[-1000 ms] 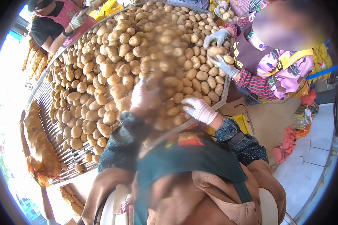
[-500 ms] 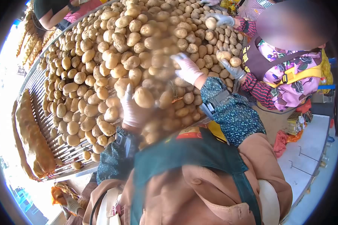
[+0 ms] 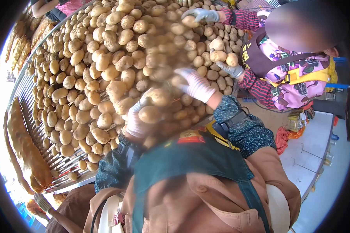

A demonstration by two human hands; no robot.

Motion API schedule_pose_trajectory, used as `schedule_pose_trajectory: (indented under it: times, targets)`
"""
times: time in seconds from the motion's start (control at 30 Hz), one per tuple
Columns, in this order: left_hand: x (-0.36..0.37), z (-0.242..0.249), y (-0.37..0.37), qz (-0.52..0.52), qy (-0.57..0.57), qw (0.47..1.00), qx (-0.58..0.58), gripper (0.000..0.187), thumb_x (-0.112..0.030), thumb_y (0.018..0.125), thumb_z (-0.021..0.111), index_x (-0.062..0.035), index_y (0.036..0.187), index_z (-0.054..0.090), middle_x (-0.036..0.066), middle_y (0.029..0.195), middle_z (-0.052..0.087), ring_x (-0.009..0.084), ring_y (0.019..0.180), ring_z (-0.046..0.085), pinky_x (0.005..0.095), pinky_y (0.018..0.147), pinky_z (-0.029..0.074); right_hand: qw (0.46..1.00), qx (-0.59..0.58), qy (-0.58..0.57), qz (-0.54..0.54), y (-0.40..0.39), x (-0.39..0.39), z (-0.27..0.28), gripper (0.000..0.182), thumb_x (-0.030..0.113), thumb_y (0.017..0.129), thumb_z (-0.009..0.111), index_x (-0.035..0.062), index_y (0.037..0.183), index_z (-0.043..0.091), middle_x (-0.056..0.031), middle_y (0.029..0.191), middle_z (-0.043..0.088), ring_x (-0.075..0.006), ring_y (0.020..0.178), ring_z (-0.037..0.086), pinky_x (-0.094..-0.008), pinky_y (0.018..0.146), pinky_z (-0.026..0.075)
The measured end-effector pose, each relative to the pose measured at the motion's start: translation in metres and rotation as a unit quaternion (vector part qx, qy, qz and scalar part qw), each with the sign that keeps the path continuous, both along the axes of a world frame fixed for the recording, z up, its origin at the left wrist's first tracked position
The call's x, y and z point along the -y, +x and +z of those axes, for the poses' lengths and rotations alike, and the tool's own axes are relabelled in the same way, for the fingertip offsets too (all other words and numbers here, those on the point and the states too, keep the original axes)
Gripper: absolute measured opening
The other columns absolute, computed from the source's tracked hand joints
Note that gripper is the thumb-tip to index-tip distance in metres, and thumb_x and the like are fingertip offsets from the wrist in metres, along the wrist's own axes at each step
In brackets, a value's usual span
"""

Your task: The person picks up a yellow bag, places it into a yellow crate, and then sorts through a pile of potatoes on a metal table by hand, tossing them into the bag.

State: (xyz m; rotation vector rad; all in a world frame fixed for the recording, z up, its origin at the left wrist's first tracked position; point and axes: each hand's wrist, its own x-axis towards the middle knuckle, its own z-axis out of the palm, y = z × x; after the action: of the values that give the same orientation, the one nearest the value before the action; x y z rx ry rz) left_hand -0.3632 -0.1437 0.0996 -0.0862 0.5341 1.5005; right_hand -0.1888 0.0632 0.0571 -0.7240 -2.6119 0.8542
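Potatoes (image 3: 116,88) lie in a broad heap on a slatted metal table (image 3: 60,161). My left hand (image 3: 135,123), in a pale glove, cups two potatoes at the near side of the heap. One is a rounded potato (image 3: 149,115) against the palm; the other potato (image 3: 160,96) is by the fingertips. My right hand (image 3: 198,86), also gloved, reaches over the heap with its thumb and fingers around a blurred potato (image 3: 177,80). A smeared patch down the middle of the view hides detail around both hands.
Across on the right, a co-worker in a floral top (image 3: 299,79) handles potatoes with gloved hands. A filled net sack (image 3: 27,145) lies along the left edge. Another person's arm (image 3: 60,215) shows at lower left. A white table (image 3: 305,151) stands at right.
My left hand has closed in around two potatoes, where one showed before. My right hand has come slightly lower in view. The co-worker's far hand has moved left with a potato.
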Motion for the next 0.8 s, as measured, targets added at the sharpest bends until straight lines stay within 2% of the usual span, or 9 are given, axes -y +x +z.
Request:
schedule_pose_trajectory:
  times: [0.03, 0.1, 0.17, 0.27, 0.33, 0.53, 0.6, 0.67, 0.8]
  targets:
    - [0.000, 0.015, 0.005, 0.026, -0.025, 0.992, -0.117, 0.053, -0.036, 0.100, 0.056, -0.0022, 0.141, 0.051, 0.018, 0.130, 0.061, 0.0310, 0.108, 0.065, 0.0429, 0.074, 0.058, 0.998, 0.037, 0.039, 0.035, -0.002, -0.002, -0.008, 0.046, 0.025, 0.089, 0.074, 0.0058, 0.128, 0.060, -0.0166, 0.124, 0.063, -0.0329, 0.118, 0.059, -0.0401, 0.102, 0.048]
    - [0.005, 0.004, -0.004, 0.004, -0.017, 0.999, -0.034, 0.054, -0.040, 0.101, 0.054, -0.0019, 0.139, 0.051, 0.018, 0.128, 0.062, 0.0314, 0.102, 0.066, 0.0425, 0.073, 0.059, 0.994, 0.041, 0.080, 0.056, -0.003, -0.010, -0.021, 0.045, 0.021, 0.090, 0.072, 0.0069, 0.130, 0.059, -0.0125, 0.118, 0.065, -0.0297, 0.110, 0.063, -0.0390, 0.095, 0.052]
    - [0.006, 0.012, -0.009, 0.029, -0.040, 0.998, -0.032, 0.057, -0.047, 0.102, 0.051, -0.0027, 0.137, 0.052, 0.018, 0.123, 0.064, 0.0332, 0.092, 0.067, 0.0420, 0.071, 0.060, 0.956, -0.110, -0.261, -0.083, -0.001, -0.015, -0.025, 0.042, 0.019, 0.092, 0.069, 0.0076, 0.131, 0.059, -0.0100, 0.117, 0.066, -0.0268, 0.105, 0.066, -0.0368, 0.090, 0.055]
    - [0.009, 0.011, -0.021, 0.079, -0.060, 0.995, -0.021, 0.059, -0.052, 0.103, 0.047, -0.0042, 0.137, 0.053, 0.019, 0.122, 0.064, 0.0341, 0.093, 0.067, 0.0417, 0.072, 0.060, 0.633, -0.331, -0.688, -0.130, 0.007, -0.045, -0.026, 0.046, 0.012, 0.094, 0.063, 0.0047, 0.138, 0.053, -0.0117, 0.116, 0.067, -0.0214, 0.097, 0.069, -0.0367, 0.080, 0.059]
    - [0.011, -0.010, -0.031, 0.080, -0.064, 0.995, -0.001, 0.061, -0.055, 0.103, 0.045, -0.0068, 0.141, 0.049, 0.018, 0.131, 0.060, 0.0338, 0.112, 0.061, 0.0457, 0.078, 0.058, 0.509, -0.313, -0.757, -0.264, 0.011, -0.046, -0.005, 0.039, 0.017, 0.094, 0.065, 0.0055, 0.131, 0.059, -0.0078, 0.103, 0.069, -0.0199, 0.086, 0.069, -0.0370, 0.075, 0.059]
    - [0.003, -0.009, -0.030, 0.144, 0.007, 0.989, 0.018, 0.062, -0.053, 0.104, 0.042, -0.0051, 0.142, 0.048, 0.017, 0.135, 0.058, 0.0354, 0.118, 0.059, 0.0498, 0.081, 0.058, 0.932, -0.051, -0.321, -0.161, -0.018, -0.067, -0.058, 0.036, 0.019, 0.088, 0.076, 0.0067, 0.121, 0.067, -0.0047, 0.092, 0.072, -0.0129, 0.079, 0.066, -0.0287, 0.070, 0.055]
    - [-0.001, -0.016, -0.028, 0.178, -0.044, 0.983, -0.033, 0.060, -0.051, 0.104, 0.041, -0.0044, 0.141, 0.049, 0.017, 0.133, 0.059, 0.0351, 0.117, 0.060, 0.0501, 0.081, 0.058, 0.907, -0.009, -0.398, -0.139, -0.045, -0.063, -0.055, 0.050, 0.021, 0.086, 0.076, 0.0022, 0.131, 0.061, -0.0114, 0.102, 0.073, -0.0166, 0.085, 0.069, -0.0296, 0.078, 0.056]
    - [0.002, -0.032, -0.036, 0.140, -0.037, 0.988, -0.044, 0.059, -0.050, 0.105, 0.040, -0.0035, 0.140, 0.050, 0.017, 0.130, 0.061, 0.0346, 0.114, 0.061, 0.0503, 0.081, 0.058, 0.973, 0.049, -0.196, -0.111, -0.070, -0.064, -0.069, 0.064, 0.024, 0.081, 0.079, 0.0013, 0.136, 0.057, -0.0200, 0.115, 0.071, -0.0268, 0.103, 0.069, -0.0348, 0.092, 0.054]
    - [-0.010, -0.018, -0.031, 0.196, -0.082, 0.977, 0.021, 0.059, -0.050, 0.104, 0.041, -0.0022, 0.137, 0.053, 0.019, 0.124, 0.065, 0.0343, 0.106, 0.065, 0.0480, 0.078, 0.058, 0.973, 0.086, -0.210, -0.037, -0.088, -0.062, -0.074, 0.077, 0.026, 0.076, 0.083, -0.0017, 0.141, 0.052, -0.0255, 0.126, 0.065, -0.0336, 0.118, 0.063, -0.0382, 0.100, 0.050]
